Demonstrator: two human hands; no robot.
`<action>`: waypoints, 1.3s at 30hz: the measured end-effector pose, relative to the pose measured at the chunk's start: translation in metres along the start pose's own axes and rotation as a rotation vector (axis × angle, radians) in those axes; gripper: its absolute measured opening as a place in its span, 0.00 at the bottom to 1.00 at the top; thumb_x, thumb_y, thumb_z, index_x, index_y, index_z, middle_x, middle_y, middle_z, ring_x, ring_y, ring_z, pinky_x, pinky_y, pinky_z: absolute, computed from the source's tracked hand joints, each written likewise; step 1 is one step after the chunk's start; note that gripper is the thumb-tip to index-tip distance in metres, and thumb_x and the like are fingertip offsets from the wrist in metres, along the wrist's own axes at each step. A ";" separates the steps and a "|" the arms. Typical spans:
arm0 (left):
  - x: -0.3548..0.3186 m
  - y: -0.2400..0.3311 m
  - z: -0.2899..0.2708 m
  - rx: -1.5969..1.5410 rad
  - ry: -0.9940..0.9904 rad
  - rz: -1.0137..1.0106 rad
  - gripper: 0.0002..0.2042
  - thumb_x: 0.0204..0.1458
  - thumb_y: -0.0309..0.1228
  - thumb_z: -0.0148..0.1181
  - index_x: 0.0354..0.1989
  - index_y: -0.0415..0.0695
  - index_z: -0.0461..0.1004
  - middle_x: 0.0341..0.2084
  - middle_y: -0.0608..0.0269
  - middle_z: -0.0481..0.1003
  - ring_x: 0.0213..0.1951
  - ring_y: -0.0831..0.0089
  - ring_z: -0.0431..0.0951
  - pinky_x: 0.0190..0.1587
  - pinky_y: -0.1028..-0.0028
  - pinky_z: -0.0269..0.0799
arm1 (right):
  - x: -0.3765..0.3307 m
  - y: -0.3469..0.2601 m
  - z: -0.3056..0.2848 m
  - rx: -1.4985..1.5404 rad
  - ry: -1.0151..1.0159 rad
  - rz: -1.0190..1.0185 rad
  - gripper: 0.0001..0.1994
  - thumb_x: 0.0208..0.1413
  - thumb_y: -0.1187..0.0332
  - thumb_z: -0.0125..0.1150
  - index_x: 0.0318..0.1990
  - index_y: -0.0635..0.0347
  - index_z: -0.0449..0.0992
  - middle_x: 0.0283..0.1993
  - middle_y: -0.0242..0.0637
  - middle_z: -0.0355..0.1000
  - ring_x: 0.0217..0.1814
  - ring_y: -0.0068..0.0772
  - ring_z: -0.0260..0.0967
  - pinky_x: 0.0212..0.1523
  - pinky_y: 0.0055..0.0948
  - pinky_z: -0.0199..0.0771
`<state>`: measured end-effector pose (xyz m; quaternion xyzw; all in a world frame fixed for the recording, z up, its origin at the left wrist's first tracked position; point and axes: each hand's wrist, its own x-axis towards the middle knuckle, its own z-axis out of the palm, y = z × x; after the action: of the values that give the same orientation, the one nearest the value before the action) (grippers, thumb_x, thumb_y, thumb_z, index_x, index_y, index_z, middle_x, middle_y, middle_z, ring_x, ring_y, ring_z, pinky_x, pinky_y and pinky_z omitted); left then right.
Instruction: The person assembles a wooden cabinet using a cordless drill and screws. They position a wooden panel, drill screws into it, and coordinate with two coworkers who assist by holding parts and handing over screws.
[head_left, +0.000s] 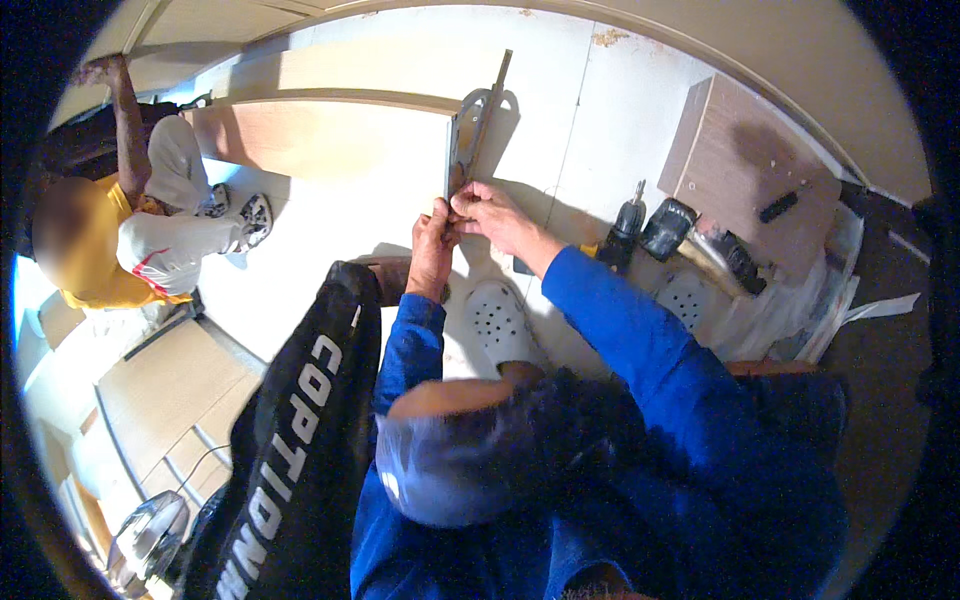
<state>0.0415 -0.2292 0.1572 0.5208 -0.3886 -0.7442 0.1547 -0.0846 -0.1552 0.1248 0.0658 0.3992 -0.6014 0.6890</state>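
My left hand (432, 252) and right hand (492, 215) meet at the near corner of a long light-wood board (330, 140). Thumbs and fingers of both are pinched together; what sits between them is too small to make out. A thin metal strip (449, 160) runs along the board's end, just beyond my fingertips. Beside it, a longer narrow metal bar (492, 105) slants away toward the far side. Both my forearms are in blue sleeves.
A black drill (626, 228) with a bit and other dark tools (668, 228) lie right, before a brown wooden box (750, 165). A perforated light clog (497, 322) stands below my hands. A co-worker in yellow (100, 240) sits left. A black-trousered leg (300, 430) crosses lower left, near a fan (150, 535).
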 end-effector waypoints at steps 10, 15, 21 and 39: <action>-0.004 0.083 -0.049 0.259 0.033 -0.314 0.33 0.70 0.59 0.38 0.54 0.36 0.72 0.18 0.76 0.56 0.21 0.81 0.56 0.22 0.79 0.52 | 0.021 0.034 0.010 0.183 0.214 0.010 0.13 0.74 0.59 0.47 0.46 0.58 0.74 0.42 0.38 0.78 0.41 0.33 0.80 0.37 0.33 0.81; -0.030 0.096 -0.087 0.212 0.063 -0.167 0.20 0.72 0.45 0.47 0.53 0.37 0.73 0.19 0.76 0.58 0.19 0.83 0.56 0.22 0.80 0.52 | 0.088 0.064 -0.019 -0.517 0.581 -0.209 0.09 0.68 0.65 0.50 0.41 0.60 0.75 0.31 0.39 0.78 0.27 0.33 0.79 0.22 0.32 0.75; -0.046 0.083 -0.132 -0.079 0.228 -0.090 0.13 0.68 0.38 0.54 0.52 0.43 0.73 0.25 0.73 0.70 0.21 0.83 0.61 0.22 0.82 0.55 | 0.092 0.032 -0.041 -0.502 0.549 -0.275 0.09 0.64 0.69 0.53 0.39 0.67 0.75 0.28 0.45 0.78 0.24 0.39 0.79 0.25 0.37 0.77; 0.025 0.039 -0.197 0.016 -0.393 -0.217 0.16 0.70 0.43 0.51 0.50 0.41 0.73 0.18 0.73 0.64 0.19 0.78 0.61 0.22 0.77 0.57 | 0.060 -0.096 -0.060 -1.419 -0.122 0.253 0.13 0.58 0.65 0.58 0.45 0.58 0.82 0.31 0.36 0.80 0.28 0.33 0.75 0.28 0.36 0.76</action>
<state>0.2006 -0.3524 0.1398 0.4059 -0.3589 -0.8404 -0.0092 -0.2002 -0.1933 0.0836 -0.3852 0.6435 -0.1156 0.6513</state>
